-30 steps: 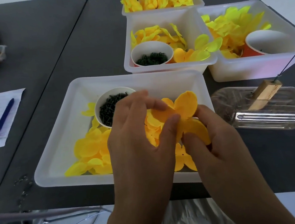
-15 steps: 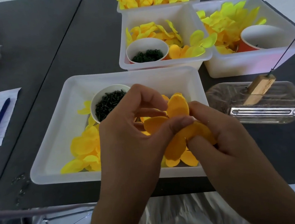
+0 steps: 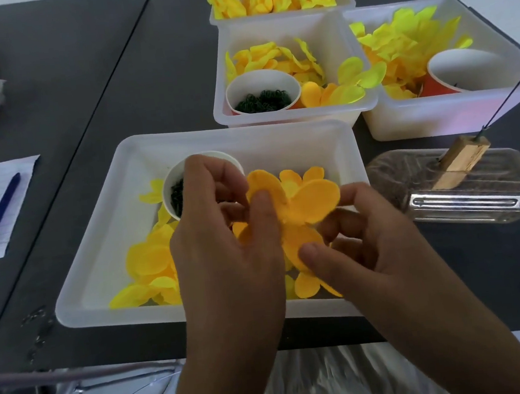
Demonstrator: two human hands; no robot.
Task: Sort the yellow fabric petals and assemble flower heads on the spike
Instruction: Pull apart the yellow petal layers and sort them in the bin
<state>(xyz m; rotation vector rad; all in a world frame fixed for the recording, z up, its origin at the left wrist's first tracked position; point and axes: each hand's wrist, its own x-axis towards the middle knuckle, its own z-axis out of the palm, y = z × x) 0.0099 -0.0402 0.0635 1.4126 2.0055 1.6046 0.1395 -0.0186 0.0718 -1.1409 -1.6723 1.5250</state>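
Grip of both hands [image 3: 225,247] [image 3: 361,251] pinches the petal piece [image 3: 297,212], lobes fanning upward.

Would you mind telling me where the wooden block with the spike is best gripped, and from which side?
Grip the wooden block across its long flat sides, coming from the near right with the right hand. It lies tilted on the clear tray, and the thin spike rises up and away from its far end, so probably keep clear of that end.

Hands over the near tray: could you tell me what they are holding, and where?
Both hands pinch one orange petal piece: left hand at its left lobe, right hand at its lower lobe.
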